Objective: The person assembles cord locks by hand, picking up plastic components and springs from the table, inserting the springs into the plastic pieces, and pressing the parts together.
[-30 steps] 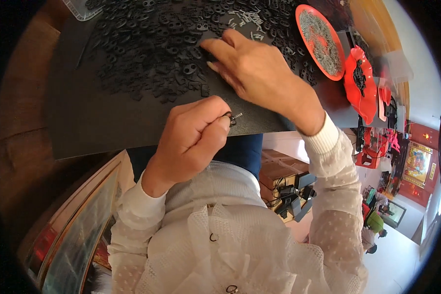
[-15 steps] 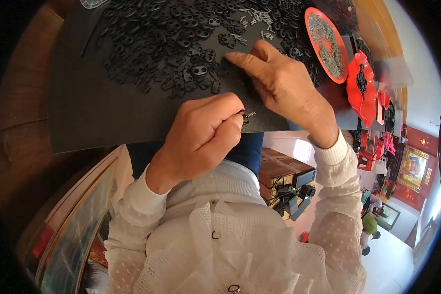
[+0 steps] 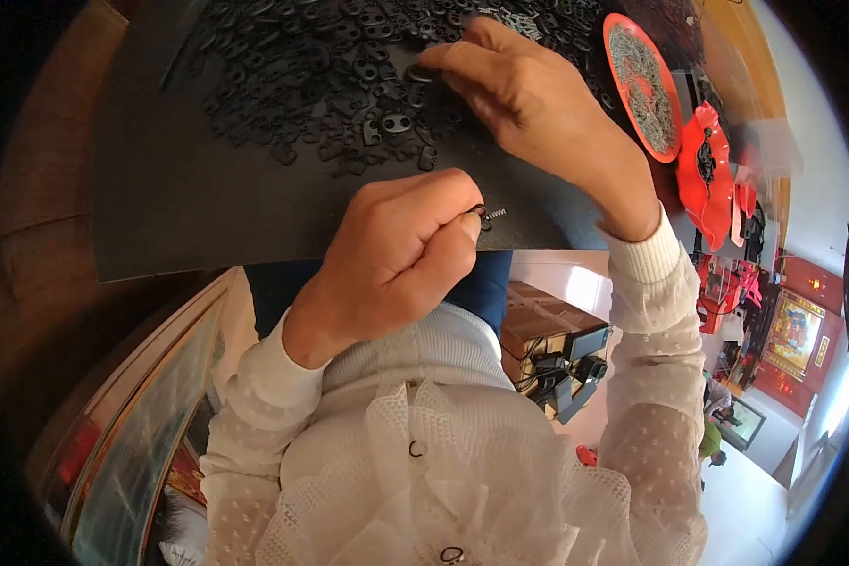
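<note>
The left hand (image 3: 396,247) is closed, with a small black piece (image 3: 482,211) grasped between thumb and bent forefinger; it is located below and to the left of the red plate (image 3: 668,154), which is taken as the reference for all positions. One spring (image 3: 496,214) projects from the held piece toward the plate's side. The right hand (image 3: 542,94), immediately left of the plate, is extended with its fingertips at the heap of black pieces (image 3: 283,85); whether a part is gripped by them cannot be told. Progress is judged as partial: one spring is apparently seated at the held piece, its outer end is exposed, and no second part is seen over it. Many pieces are left loose in the heap, farther left of the plate; whether any are complete cannot be determined. Counted: two hands, one held piece, one projecting spring, one red plate, and one wavy-edged red dish (image 3: 693,193) directly below the plate, with black parts (image 3: 707,160) contained in it. The heaped pieces, the loose springs (image 3: 521,23) upper left of the plate, and the springs on the plate (image 3: 640,80) are too overlapped to be counted.
</note>
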A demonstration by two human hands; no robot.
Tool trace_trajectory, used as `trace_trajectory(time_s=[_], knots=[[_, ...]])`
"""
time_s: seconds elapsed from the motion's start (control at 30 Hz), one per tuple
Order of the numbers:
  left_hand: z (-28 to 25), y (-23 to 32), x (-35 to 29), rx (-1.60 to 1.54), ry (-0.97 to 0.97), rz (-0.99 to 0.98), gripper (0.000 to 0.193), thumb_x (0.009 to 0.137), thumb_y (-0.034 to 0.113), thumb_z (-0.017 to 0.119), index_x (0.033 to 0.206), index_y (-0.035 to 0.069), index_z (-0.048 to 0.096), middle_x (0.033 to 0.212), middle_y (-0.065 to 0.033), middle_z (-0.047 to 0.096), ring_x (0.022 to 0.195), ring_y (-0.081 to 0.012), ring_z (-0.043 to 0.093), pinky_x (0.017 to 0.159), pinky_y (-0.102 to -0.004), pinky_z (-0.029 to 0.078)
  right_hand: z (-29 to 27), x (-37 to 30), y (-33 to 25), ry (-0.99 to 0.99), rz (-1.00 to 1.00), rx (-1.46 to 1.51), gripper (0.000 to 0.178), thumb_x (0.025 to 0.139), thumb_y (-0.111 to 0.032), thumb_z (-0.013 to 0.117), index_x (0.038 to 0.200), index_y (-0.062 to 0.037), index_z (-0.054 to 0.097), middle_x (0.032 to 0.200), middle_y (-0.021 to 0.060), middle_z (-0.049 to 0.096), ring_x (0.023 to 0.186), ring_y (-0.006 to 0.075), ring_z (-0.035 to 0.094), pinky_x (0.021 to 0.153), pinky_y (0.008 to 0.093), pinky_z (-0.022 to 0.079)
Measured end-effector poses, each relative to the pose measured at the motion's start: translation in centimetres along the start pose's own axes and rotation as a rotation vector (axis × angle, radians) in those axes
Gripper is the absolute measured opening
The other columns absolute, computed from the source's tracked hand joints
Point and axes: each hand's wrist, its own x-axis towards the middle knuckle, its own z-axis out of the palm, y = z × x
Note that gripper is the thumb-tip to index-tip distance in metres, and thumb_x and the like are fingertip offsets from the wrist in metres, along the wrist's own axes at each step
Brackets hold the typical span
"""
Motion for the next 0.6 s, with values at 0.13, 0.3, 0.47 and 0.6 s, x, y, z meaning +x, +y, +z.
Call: trace_trajectory(time_s=[0.13, 0.3, 0.47, 0.6], knots=[[-0.1, -0.2, 0.1, 0.037, -0.005, 0.058, 0.012, 0.084, 0.006, 0.046, 0.075, 0.0, 0.052, 0.06, -0.0043, 0.05, 0.051, -0.0112, 0.047, 0.048, -0.0278, 0.037, 0.3, -0.2, 0.7, 0.051, -0.023, 0.097, 0.027, 0.081, 0.004, 0.059, 0.107, -0.0034, 0.059, 0.085, 0.0121, 0.052, 0.075, 0.0295, 0.057, 0.066, 0.0344, 0.046], [-0.2, -0.1, 0.0, 0.034, -0.003, 0.05, 0.012, 0.083, 0.006, 0.046, 0.075, 0.0, 0.052, 0.06, -0.0044, 0.05, 0.051, -0.0117, 0.048, 0.047, -0.0283, 0.037, 0.6, 0.3, 1.1, 0.075, -0.051, 0.115, 0.018, 0.08, -0.009, 0.058, 0.097, -0.0051, 0.061, 0.087, 0.0136, 0.057, 0.081, 0.0352, 0.059, 0.067, 0.0426, 0.049], [-0.1, -0.3, 0.1, 0.068, 0.009, 0.102, 0.012, 0.084, 0.007, 0.047, 0.075, 0.0, 0.052, 0.06, -0.0046, 0.05, 0.052, -0.0119, 0.048, 0.048, -0.028, 0.037, 0.5, 0.9, 0.2, 0.135, -0.097, 0.069, 0.014, 0.08, -0.009, 0.057, 0.093, -0.0042, 0.061, 0.086, 0.014, 0.058, 0.081, 0.0355, 0.059, 0.068, 0.0428, 0.049], [-0.2, -0.2, -0.1, 0.033, 0.007, 0.055, 0.012, 0.084, 0.007, 0.047, 0.076, 0.0, 0.052, 0.061, -0.0048, 0.05, 0.052, -0.0122, 0.048, 0.048, -0.028, 0.037, 0.4, 1.0, -0.1, 0.055, -0.058, -0.017, 0.013, 0.08, -0.01, 0.058, 0.092, -0.0039, 0.061, 0.087, 0.0134, 0.058, 0.082, 0.0352, 0.059, 0.068, 0.0426, 0.049]])
